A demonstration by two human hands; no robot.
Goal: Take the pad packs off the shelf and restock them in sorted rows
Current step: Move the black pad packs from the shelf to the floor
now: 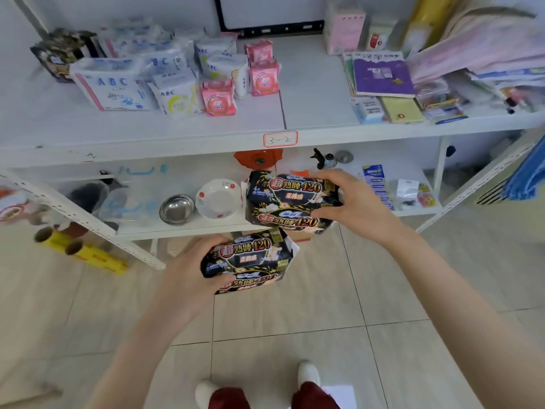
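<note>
Left hand clamped around two stacked black pad packs at frame centre. Right hand gripping two more black packs just above, before the lower shelf.

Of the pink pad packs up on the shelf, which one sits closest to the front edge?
The front pink pad pack, beside the white ABC pack with a yellow ring. The other two pink packs stand behind it, nearer the wall.

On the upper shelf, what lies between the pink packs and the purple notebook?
Nothing: in the head view the shelf is bare between the pink packs and the purple notebook, apart from a seam in the shelf board.
</note>
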